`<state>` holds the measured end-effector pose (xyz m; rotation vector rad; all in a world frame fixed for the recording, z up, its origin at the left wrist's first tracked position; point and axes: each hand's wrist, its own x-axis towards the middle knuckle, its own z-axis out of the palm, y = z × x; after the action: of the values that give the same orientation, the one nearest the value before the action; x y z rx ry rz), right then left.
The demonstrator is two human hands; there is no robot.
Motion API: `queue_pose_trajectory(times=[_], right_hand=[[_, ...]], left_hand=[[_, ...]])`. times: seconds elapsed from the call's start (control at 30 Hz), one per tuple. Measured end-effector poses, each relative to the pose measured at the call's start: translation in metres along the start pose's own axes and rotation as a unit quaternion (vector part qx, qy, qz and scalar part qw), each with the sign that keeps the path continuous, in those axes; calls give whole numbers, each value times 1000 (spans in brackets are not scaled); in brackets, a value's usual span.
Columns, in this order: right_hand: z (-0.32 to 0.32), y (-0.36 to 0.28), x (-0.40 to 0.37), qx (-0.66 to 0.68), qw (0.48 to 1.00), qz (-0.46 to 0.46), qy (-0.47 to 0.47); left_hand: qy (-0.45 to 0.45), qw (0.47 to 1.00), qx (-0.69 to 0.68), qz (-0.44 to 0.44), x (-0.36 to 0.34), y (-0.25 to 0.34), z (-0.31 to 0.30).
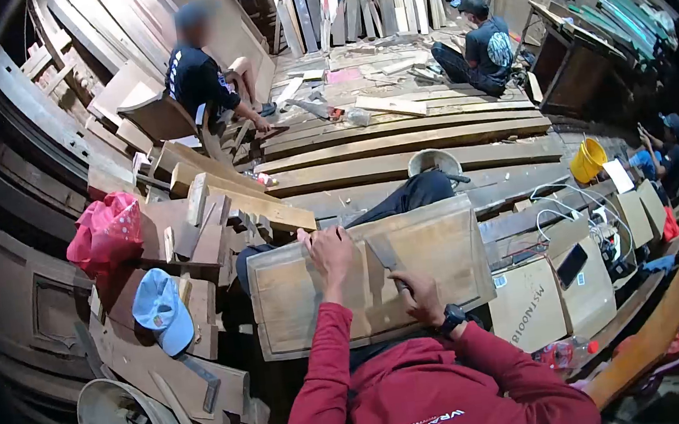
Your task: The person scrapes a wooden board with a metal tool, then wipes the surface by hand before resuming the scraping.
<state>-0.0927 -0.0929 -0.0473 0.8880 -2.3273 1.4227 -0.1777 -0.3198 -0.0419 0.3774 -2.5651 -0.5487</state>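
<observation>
Red hoodie [428, 403] sleeves fill the bottom of the frame, and both my arms run up from them to the wooden panel [299, 300] lying across my lap at the centre. My left hand [329, 251] sits at the panel's far edge, fingers curled over it to pin it down. My right hand [420, 295], watch [453, 316] on the wrist, is wrapped tight round the handle of a flat blade [382, 253] whose tip rests on the wood, angled up-frame just beside my left hand. That closeness is the danger: if the blade skips on the grain, it could run into my left fingers. The panel is only propped on my leg [413, 195], so a hard push might tip it toward the cardboard boxes [526, 304] at right.
</observation>
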Motion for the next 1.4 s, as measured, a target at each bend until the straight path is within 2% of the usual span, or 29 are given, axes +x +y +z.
queue_pose_trajectory(times=[0.13,0.27,0.4,0.43,0.57,0.67,0.7,0.83,0.93,0.97,1.07,1.1,1.2,1.23,1.33,1.37,1.4], right_hand=[[3,-7,-2,3,999,22,-47],[1,-4,-3,-3,1000,14,7],[8,-2,-6,-43,994,72,-67],[12,3,-4,-47,997,49,-37],[3,12,-18,13,1000,3,-19],[8,-1,-8,-20,997,23,-70],[11,0,-5,-9,1000,3,-28],[3,-2,-8,-6,999,-44,-2],[7,0,-3,-45,996,42,-71],[3,0,-2,-19,999,38,-34],[-4,-12,-5,-20,999,-17,-46],[2,-10,-7,-29,997,11,-73],[14,-2,-2,-2,1000,9,-23],[7,-1,-3,-40,998,-13,-36],[0,-11,-5,-26,999,-33,-31],[-3,-13,-4,-47,993,28,-108],[0,-12,-5,-42,995,20,-89]], left_hand=[[1,1000,15,1,-3,-7,7],[3,1000,7,4,1,-9,14],[22,1000,2,7,-2,-15,22],[23,1000,1,10,-3,-14,19],[15,1000,10,12,1,-9,11],[14,1000,0,3,-1,-10,14],[10,1000,-1,4,-2,-10,15],[20,1000,1,13,1,-6,8],[4,1000,-2,-2,-4,-5,5],[-3,1000,-6,-6,0,-2,6],[-14,1000,15,2,2,-5,5],[9,1000,-7,-1,-2,-2,3],[-15,999,-30,-23,0,3,-5],[-6,1000,-22,-3,1,-1,2],[9,1000,-20,9,-1,2,-5],[11,1000,-12,3,-1,0,-1],[6,1000,-14,-2,-4,-2,0]])
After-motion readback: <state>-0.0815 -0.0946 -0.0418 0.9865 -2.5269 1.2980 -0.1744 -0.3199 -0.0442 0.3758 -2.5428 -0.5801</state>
